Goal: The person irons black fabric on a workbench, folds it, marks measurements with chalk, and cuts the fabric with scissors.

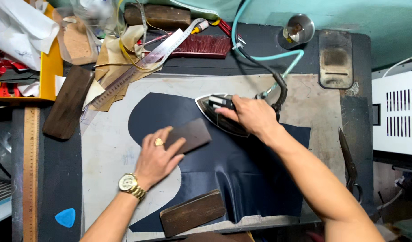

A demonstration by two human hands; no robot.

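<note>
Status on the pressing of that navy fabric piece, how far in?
Done: navy fabric lies spread on the pressing board, lower edge weighted by a wooden block. In hand: right hand grips the iron at the top edge; left hand presses a dark block. Left: a ridge near bottom centre remains.

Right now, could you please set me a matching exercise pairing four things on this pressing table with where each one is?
Things:
1. iron
2. dark wooden block
3. blue triangular chalk
4. scissors

Places:
A. at the table's right edge
B. under the left hand
C. near the front left corner
D. gripped by the right hand on the navy cloth

Pairs: 1-D, 2-B, 3-C, 4-A
</note>
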